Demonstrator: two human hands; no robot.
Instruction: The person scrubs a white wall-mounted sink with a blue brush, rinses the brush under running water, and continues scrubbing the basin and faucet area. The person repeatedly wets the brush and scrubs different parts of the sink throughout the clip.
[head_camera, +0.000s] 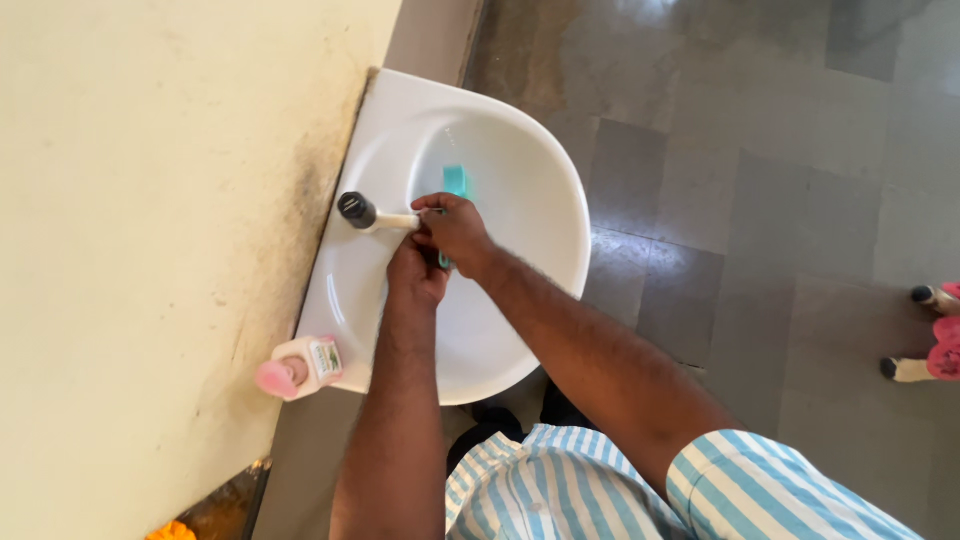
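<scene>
Grey floor tiles (760, 150) lie beside a white basin (540, 200) fixed on a cream wall (150, 200). Over the bowl, the right hand (455, 232) is closed on a teal flat object (456, 182). Its long axis runs along the wall, and its free end points away from the person. The left hand (415, 272) touches the right one from below; I cannot tell if its fingers grip anything. Just beside the fingers is a tap (372, 216) with a black knob. Further out, a pink bottle (300, 367) lies on the rim.
</scene>
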